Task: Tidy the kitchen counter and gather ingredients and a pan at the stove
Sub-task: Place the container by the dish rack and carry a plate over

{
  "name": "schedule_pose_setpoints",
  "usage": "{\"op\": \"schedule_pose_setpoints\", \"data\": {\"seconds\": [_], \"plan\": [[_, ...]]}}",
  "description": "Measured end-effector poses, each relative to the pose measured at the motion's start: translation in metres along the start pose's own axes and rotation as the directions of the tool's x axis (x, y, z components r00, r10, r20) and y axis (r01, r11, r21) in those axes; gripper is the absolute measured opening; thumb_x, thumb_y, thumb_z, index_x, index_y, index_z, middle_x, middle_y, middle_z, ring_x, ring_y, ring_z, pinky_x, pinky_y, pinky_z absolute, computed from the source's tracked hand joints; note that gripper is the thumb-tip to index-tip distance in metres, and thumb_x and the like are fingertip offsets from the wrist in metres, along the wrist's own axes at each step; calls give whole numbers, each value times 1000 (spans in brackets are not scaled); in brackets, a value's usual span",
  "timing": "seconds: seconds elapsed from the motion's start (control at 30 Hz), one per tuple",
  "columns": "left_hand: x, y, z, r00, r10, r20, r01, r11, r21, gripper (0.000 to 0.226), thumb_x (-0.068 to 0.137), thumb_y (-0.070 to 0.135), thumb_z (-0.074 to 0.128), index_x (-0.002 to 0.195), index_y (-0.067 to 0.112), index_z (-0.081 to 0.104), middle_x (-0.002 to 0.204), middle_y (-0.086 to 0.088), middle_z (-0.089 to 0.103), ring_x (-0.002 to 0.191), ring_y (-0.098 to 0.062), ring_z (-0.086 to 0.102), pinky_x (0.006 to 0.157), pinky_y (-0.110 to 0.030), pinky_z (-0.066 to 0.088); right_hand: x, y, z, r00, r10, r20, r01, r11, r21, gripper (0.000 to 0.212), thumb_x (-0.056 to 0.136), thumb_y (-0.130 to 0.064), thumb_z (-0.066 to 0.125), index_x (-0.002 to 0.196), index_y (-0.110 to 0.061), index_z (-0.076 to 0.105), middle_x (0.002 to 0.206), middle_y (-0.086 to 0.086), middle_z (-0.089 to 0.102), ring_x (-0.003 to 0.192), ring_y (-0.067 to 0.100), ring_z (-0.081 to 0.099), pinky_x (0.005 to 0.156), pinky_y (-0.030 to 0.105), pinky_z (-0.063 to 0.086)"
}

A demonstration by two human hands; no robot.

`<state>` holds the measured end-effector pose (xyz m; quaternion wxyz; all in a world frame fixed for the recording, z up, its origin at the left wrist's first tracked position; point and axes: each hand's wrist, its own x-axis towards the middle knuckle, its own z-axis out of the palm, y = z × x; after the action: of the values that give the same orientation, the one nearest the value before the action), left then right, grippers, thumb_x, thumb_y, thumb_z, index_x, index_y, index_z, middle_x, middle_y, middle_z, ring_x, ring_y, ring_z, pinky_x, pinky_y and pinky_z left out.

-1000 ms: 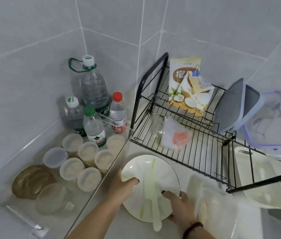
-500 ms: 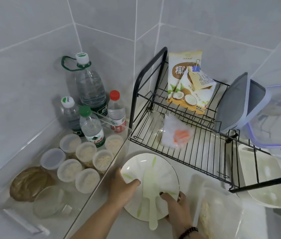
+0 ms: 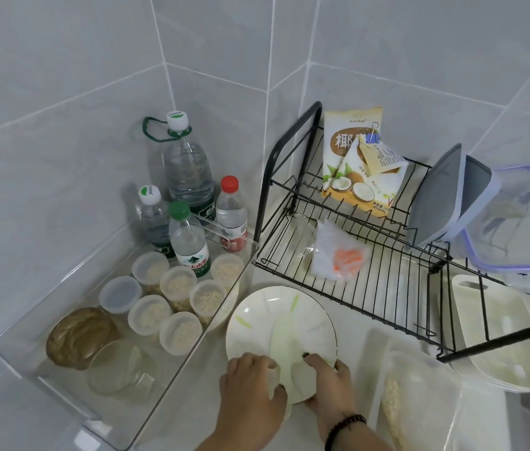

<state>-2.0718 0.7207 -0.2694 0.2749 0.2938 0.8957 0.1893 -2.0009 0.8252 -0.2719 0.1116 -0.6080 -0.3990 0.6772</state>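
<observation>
Both hands, left hand (image 3: pixel 250 382) and right hand (image 3: pixel 330 382), grip the plate (image 3: pixel 276 317) at lower centre; lower left, a clear bin (image 3: pixel 146 415) holds grain-filled cups (image 3: pixel 177 284) and bottles (image 3: pixel 189 237).

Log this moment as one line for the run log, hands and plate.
left hand: grips plate edge | right hand: grips plate edge | plate: near the wire rack, pale green utensil on it
</observation>
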Motion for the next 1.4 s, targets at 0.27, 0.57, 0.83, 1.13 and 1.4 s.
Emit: {"op": "schedule_pose_setpoints", "data": {"seconds": [0.27, 0.57, 0.83, 1.13, 1.4], "plan": [[1, 9, 10, 998, 39, -49, -30, 984, 176, 35, 91, 48, 45, 117, 28, 56, 117, 10, 56, 118, -16, 45, 95, -30, 37, -13, 5, -10, 996, -57, 75, 59, 998, -24, 21, 81, -6, 64, 100, -12, 55, 92, 9, 67, 76, 26, 64, 76, 42, 56], [10, 18, 19, 998, -33, -45, 42, 970, 238, 40, 88, 49, 46, 85, 14, 65, 94, -1, 65, 97, -23, 59, 75, -32, 44, -39, 16, -32, 992, -87, 92, 99, 985, -144, 84, 54, -37, 68, 130, -17, 39, 126, 2, 50, 113, 21, 53, 103, 46, 44], [-11, 22, 15, 993, -94, -67, 70, 955, -288, 37, 84, 29, 64, 54, 17, 46, 51, 3, 43, 49, -11, 37, 50, -22, 30, -49, 20, -60, 979, -197, 49, 203, 964, -173, 49, 82, -14, 67, 127, -13, 48, 128, 3, 50, 109, 17, 54, 99, 36, 45], [-58, 64, 1, 997, 18, 74, 43, 674, -737, 28, 84, 24, 71, 59, 13, 68, 55, 7, 51, 56, -9, 44, 62, -25, 34, -65, -4, -97, 939, -341, 36, 340, 940, 39, 21, 88, -13, 64, 107, -16, 55, 101, 4, 65, 90, 17, 64, 88, 35, 53], [-80, 116, 30, 936, 311, 164, -102, 685, -721, 24, 84, 16, 73, 60, 17, 68, 55, 7, 49, 56, -7, 42, 57, -16, 34, -76, -18, -160, 920, -388, -51, 390, 897, 210, 11, 92, -3, 56, 99, 0, 64, 90, 21, 73, 84, 34, 71, 78, 47, 58]]}}
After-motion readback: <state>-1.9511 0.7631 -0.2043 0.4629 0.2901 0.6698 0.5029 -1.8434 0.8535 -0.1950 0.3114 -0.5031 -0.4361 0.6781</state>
